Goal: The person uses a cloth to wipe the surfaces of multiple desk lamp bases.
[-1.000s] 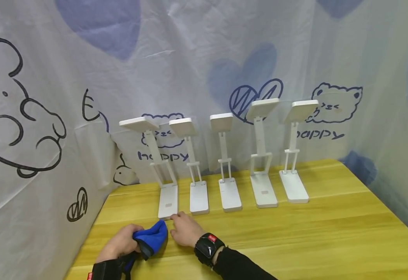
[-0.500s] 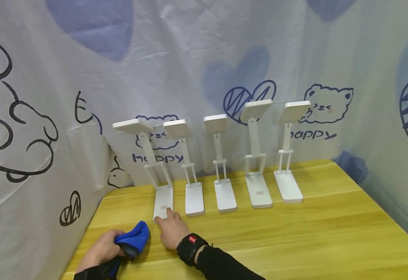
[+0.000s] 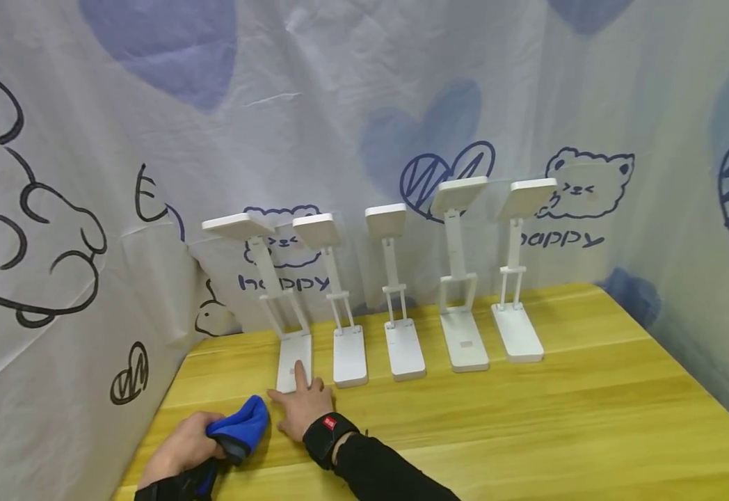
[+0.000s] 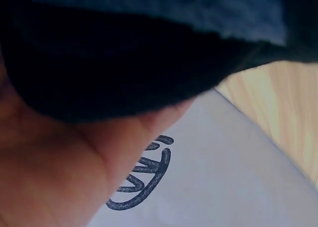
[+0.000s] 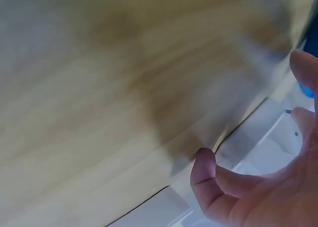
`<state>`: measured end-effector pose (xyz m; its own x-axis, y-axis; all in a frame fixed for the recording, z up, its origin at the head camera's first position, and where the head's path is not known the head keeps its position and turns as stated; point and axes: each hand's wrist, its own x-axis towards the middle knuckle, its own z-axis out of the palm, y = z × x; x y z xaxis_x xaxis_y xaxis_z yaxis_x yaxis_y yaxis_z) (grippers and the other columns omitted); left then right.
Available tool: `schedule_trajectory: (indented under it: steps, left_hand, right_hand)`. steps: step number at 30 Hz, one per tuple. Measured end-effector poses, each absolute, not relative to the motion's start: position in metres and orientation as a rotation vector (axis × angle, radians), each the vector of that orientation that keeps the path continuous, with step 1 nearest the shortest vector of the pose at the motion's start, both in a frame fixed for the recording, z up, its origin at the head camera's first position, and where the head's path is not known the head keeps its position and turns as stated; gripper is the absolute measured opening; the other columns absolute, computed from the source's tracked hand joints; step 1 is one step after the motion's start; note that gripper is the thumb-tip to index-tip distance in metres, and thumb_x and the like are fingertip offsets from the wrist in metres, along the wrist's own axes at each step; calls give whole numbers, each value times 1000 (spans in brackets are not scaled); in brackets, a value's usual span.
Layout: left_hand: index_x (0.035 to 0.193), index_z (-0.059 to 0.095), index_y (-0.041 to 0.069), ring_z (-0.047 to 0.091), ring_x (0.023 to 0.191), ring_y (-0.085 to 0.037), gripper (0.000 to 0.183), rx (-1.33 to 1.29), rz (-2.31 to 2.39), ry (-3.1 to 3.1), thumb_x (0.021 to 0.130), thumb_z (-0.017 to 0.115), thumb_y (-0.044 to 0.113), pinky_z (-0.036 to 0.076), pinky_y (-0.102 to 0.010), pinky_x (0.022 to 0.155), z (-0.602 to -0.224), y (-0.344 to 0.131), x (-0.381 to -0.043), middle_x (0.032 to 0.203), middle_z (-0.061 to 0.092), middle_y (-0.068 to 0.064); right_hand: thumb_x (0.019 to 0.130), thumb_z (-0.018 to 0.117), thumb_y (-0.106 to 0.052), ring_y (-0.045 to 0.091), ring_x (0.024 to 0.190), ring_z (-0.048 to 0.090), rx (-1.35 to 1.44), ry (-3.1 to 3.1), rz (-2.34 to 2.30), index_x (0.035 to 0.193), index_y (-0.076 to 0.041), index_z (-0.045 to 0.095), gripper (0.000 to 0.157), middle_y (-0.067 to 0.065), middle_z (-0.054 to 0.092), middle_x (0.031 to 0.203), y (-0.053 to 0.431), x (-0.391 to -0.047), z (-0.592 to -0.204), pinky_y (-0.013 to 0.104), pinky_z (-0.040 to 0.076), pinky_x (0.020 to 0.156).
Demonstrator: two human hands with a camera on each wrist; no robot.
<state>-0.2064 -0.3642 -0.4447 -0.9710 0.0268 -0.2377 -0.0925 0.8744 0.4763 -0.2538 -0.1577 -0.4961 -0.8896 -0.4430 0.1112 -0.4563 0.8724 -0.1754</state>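
My left hand (image 3: pixel 183 445) grips a blue cloth (image 3: pixel 247 423) with a dark edge, low at the left of the table in the head view. In the left wrist view, dark fabric (image 4: pixel 114 73) covers much of that hand (image 4: pixel 54 162). My right hand (image 3: pixel 305 407) reaches to the leftmost white desk lamp (image 3: pixel 289 351). Its index finger is stretched out, with the tip on the lamp's base at the small grey marking. The right wrist view shows the right hand (image 5: pixel 273 197) with its other fingers bent around nothing.
More white desk lamps (image 3: pixel 349 355) stand in a row to the right, heads raised, along the back of the wood-grain table (image 3: pixel 527 431). A patterned pale curtain (image 3: pixel 314 139) hangs behind and on both sides.
My right index finger has moved from the front edge of the leftmost lamp's base up to its marking. The left hand has drawn a little leftward with the cloth. The head view has shifted slightly.
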Motion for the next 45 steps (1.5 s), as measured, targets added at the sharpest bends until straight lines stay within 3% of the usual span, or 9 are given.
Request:
schedule_trajectory:
  steps: [13, 21, 30, 45]
  left_hand:
    - [96, 68, 8, 56, 89, -27, 37, -59, 717, 2795, 60, 74, 1, 45, -51, 82, -447, -365, -208, 99, 65, -13]
    - [96, 68, 6, 56, 89, -26, 37, -63, 730, 2783, 60, 74, -1, 45, -51, 83, -451, -365, -210, 98, 66, -12]
    - [94, 68, 6, 56, 88, -26, 36, -59, 732, 2792, 60, 75, 1, 45, -52, 83, -451, -366, -213, 97, 66, -12]
    - [100, 68, 4, 56, 92, -28, 40, -63, 734, 2775, 61, 75, 0, 45, -52, 84, -450, -363, -215, 101, 66, -14]
  right_hand:
    - [81, 57, -63, 31, 96, 56, 680, -2983, 71, 136, -58, 35, 60, 11, 19, 156, -159, -259, -496, 41, 48, 67]
    - [87, 45, -64, 32, 104, 54, 681, -3020, -7, 136, -56, 37, 50, 3, 19, 156, -162, -257, -493, 40, 48, 73]
    - [88, 48, -61, 32, 106, 52, 730, -2969, 6, 134, -50, 44, 48, 2, 36, 143, -160, -261, -495, 36, 50, 79]
    - [87, 57, -52, 36, 116, 44, 837, -2969, 241, 133, -45, 49, 47, 10, 32, 148, -142, -258, -494, 39, 50, 83]
